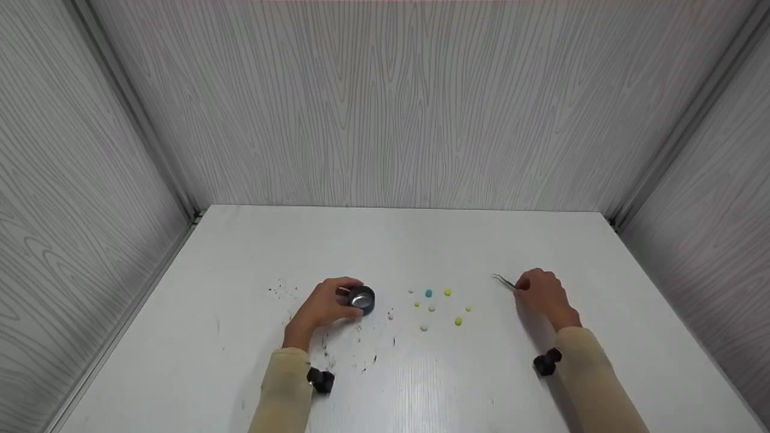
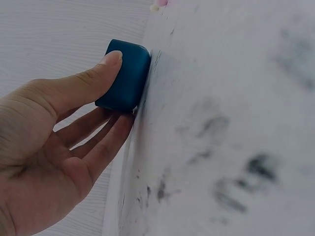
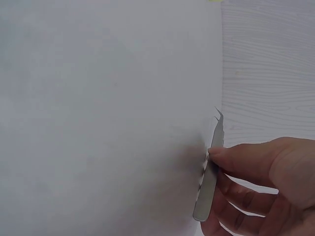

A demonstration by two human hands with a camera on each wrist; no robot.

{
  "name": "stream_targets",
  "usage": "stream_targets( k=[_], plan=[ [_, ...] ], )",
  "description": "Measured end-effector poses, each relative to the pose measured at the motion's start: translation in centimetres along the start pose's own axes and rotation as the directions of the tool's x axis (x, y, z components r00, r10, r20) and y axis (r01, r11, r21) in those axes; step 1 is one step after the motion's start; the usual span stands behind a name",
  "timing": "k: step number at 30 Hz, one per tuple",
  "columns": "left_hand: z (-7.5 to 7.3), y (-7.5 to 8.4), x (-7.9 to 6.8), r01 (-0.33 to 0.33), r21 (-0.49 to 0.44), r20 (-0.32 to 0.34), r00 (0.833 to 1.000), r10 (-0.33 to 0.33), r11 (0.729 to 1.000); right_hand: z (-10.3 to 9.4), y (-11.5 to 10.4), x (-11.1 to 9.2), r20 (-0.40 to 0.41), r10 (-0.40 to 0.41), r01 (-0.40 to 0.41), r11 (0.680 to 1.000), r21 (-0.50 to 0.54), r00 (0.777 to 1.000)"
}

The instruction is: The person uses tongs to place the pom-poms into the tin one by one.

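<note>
My left hand (image 1: 322,305) grips a small round cup (image 1: 370,299), dark outside with a shiny silvery inside. In the left wrist view the cup (image 2: 129,76) looks deep blue; the thumb presses its near side and the other fingers reach round below, right at the white tabletop. On the right, my right hand (image 1: 541,293) pinches metal tweezers (image 1: 504,281) between thumb and fingers. The bent, pointed tips of the tweezers (image 3: 210,182) stand slightly apart with nothing between them. Between the hands lie several little balls: yellow (image 1: 458,321), whitish (image 1: 424,328) and one teal ball (image 1: 428,293).
The white table (image 1: 373,240) has dark smudges and specks (image 1: 328,355) around the left forearm. Wood-grain panels (image 1: 385,102) enclose it at the back and both sides. Each sleeved wrist carries a small black camera (image 1: 320,380).
</note>
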State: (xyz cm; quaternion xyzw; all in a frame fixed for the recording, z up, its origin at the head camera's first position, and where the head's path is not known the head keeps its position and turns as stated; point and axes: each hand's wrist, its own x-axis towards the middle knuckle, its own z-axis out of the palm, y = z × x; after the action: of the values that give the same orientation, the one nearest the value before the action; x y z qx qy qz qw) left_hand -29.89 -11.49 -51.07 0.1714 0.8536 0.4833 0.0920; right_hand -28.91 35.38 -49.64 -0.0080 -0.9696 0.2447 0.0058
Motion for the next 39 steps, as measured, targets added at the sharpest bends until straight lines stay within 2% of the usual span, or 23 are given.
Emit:
stream_targets(
  k=[5, 8, 13, 18, 25, 33, 39],
  plan=[
    [0.3, 0.2, 0.3, -0.02, -0.008, 0.016, 1.0, 0.02, 1.0, -0.3, 0.3, -0.3, -0.009, 0.02, -0.02, 1.0, 0.0, 1.0],
    [0.2, 0.1, 0.1, -0.001, -0.005, 0.006, 1.0, 0.001, 1.0, -0.2, 0.0, -0.2, -0.012, 0.014, -0.014, 1.0, 0.009, 1.0],
    [-0.5, -0.5, -0.5, 0.02, 0.01, -0.026, 0.999, -0.019, 1.0, 0.3, -1.5, 0.1, -0.036, -0.045, 0.046, 0.998, 0.04, 0.998],
    [-1.0, -0.8, -1.0, 0.02, 0.009, -0.029, 0.999, -0.019, 1.0, 0.8, -2.7, 0.4, -0.05, -0.095, 0.099, 0.991, 0.086, 0.994],
    [-1.6, -1.0, -1.7, 0.004, 0.03, -0.033, 0.999, -0.003, 1.0, 1.3, -4.2, 0.7, -0.045, -0.211, 0.215, 0.967, 0.138, 0.977],
    [-1.6, -1.0, -1.7, 0.026, 0.007, -0.045, 0.999, -0.026, 1.0, 1.3, -5.2, 0.4, -0.028, -0.209, 0.211, 0.964, 0.164, 0.977],
    [-1.4, -0.8, -1.6, 0.036, 0.009, -0.049, 0.998, -0.036, 0.999, 1.3, -5.6, 0.1, -0.047, -0.251, 0.255, 0.954, 0.16, 0.967]
  ],
)
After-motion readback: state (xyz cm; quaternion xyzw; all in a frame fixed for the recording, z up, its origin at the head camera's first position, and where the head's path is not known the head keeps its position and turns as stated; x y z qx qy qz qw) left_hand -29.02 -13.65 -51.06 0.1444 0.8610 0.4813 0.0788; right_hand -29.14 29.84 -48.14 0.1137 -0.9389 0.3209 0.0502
